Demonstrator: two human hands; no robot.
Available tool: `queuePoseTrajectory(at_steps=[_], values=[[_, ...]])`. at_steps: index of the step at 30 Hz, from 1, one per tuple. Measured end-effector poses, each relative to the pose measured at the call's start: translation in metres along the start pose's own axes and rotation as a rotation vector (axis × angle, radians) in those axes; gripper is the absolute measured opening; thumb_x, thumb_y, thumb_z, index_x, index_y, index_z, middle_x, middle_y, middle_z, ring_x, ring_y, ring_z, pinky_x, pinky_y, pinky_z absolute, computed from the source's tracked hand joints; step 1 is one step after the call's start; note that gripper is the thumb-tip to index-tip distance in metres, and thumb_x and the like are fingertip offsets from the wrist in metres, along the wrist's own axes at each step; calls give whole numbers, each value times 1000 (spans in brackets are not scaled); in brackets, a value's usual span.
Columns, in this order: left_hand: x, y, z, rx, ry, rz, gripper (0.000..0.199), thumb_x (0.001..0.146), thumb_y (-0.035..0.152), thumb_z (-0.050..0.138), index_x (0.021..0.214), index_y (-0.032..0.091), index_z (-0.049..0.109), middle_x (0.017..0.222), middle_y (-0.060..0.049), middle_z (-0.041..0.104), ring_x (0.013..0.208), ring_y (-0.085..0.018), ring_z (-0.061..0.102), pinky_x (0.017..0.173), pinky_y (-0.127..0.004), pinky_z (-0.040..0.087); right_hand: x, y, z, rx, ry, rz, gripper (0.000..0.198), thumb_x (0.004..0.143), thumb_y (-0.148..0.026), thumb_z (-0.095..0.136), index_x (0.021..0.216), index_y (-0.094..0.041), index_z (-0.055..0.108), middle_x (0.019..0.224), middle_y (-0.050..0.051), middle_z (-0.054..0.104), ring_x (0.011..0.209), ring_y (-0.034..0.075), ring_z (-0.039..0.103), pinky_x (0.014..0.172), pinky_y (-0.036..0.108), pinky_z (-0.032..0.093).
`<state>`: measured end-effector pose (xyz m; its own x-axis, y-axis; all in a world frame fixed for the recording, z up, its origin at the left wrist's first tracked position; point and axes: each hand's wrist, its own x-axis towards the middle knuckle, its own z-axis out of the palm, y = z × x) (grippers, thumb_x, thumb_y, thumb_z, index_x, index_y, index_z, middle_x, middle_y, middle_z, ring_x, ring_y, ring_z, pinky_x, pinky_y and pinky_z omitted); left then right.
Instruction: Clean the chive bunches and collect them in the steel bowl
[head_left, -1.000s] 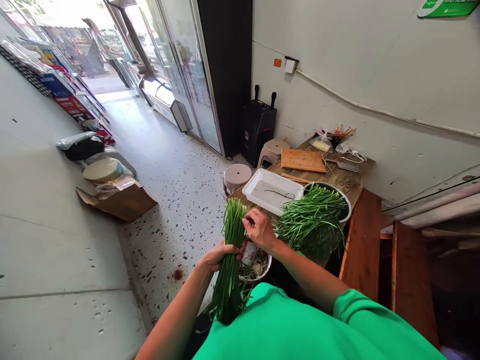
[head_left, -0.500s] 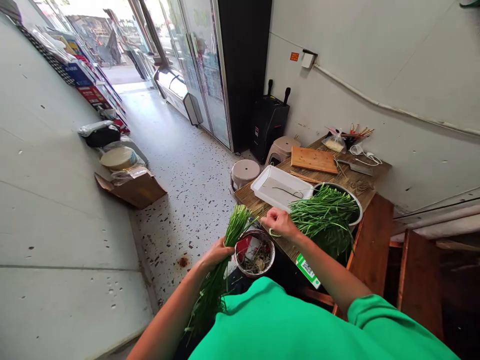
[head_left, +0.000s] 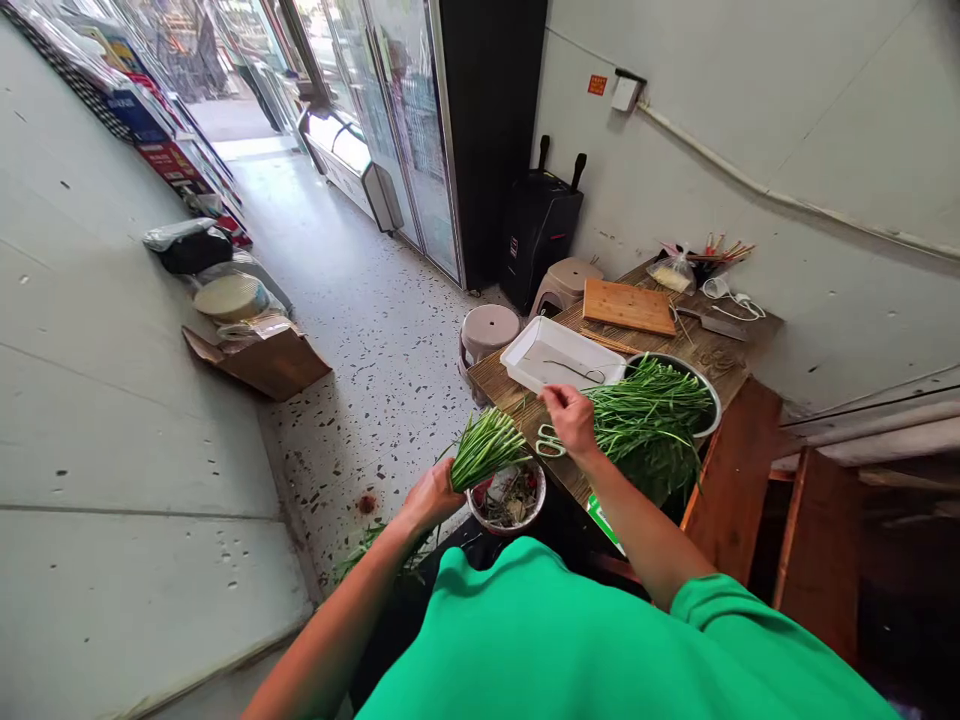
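My left hand (head_left: 433, 497) is closed around a bunch of garlic chives (head_left: 487, 447). Its pale cut ends point up and right, and leafy ends trail below my wrist. Just right of the bunch, above the table edge, my right hand (head_left: 574, 420) is pinched; whatever its fingertips hold, if anything, is too small to make out. Scissors (head_left: 550, 448) with pale green handles lie on the table beside that hand. Below the bunch stands a waste bucket (head_left: 477, 513) with plant scraps inside. More garlic chives (head_left: 649, 405) spill over a metal bowl (head_left: 716, 408) at the right.
On the wooden table (head_left: 495, 383) are a white tray (head_left: 551, 352) with a few stray strands, a cutting board (head_left: 628, 305) and a cleaver (head_left: 721, 326). Stools (head_left: 489, 328) stand behind it. A wooden bench (head_left: 739, 445) is at right, a cardboard box (head_left: 274, 365) at left.
The bunch has tilted, its cut ends swinging right toward my right hand. My right hand has moved slightly right and up, leaving the scissors' handles more visible.
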<state>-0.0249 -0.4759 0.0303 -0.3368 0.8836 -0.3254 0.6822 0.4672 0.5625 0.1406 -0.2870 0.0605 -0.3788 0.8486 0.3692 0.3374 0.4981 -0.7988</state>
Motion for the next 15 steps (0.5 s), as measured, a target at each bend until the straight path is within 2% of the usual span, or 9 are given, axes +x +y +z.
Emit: queuePoseTrajectory(at_steps=[1,2,4,6,9,11,13,15], values=[[-3,-2,2,78,18,-17,25,67,19,54,93,19,53,85,-5,65,79,-22,62,56,-25,37,4,8,-4,-18,36,75,32,86,-38,49,91,-13,68,76,7,70,63,15,60,63,26,47],[-5,-5,3,157,31,-33,29,69,18,53,98,20,52,89,-6,66,82,-23,63,58,-26,38,7,15,-7,-37,-4,117,32,84,-39,50,90,-13,68,72,6,69,60,15,60,61,26,47],[-8,-9,7,287,46,-57,34,71,18,51,105,21,48,93,-7,67,85,-25,64,61,-28,41,6,25,-9,-91,-215,124,30,82,-38,53,89,-15,70,72,5,69,56,14,59,59,26,47],[-10,-13,9,378,62,-53,35,74,19,49,109,21,46,94,-8,67,86,-26,64,63,-29,43,-3,26,-6,-169,-375,53,30,82,-37,55,96,-16,71,86,7,70,60,14,61,65,28,49],[-11,-15,12,482,95,-31,33,78,16,45,110,20,46,93,-8,67,84,-25,65,63,-30,44,-20,13,6,-257,-356,-167,34,84,-37,54,108,-16,68,114,12,62,89,20,62,85,33,47],[-11,-12,13,542,123,-18,30,81,13,41,109,18,47,90,-9,66,83,-24,65,64,-30,44,-30,0,19,-254,-400,-297,36,84,-39,56,111,-17,67,119,13,59,106,23,54,95,36,42],[-13,-7,15,584,141,5,27,84,12,38,108,17,49,87,-9,66,82,-23,65,66,-30,44,-35,-9,34,-240,-468,-351,39,81,-41,61,111,-18,67,122,13,57,115,25,47,100,41,36],[-14,0,16,615,144,29,26,86,11,35,106,17,50,85,-9,65,81,-23,65,67,-31,44,-34,-12,49,-187,-520,-316,37,74,-40,69,103,-18,70,122,13,57,119,28,41,102,44,31]])
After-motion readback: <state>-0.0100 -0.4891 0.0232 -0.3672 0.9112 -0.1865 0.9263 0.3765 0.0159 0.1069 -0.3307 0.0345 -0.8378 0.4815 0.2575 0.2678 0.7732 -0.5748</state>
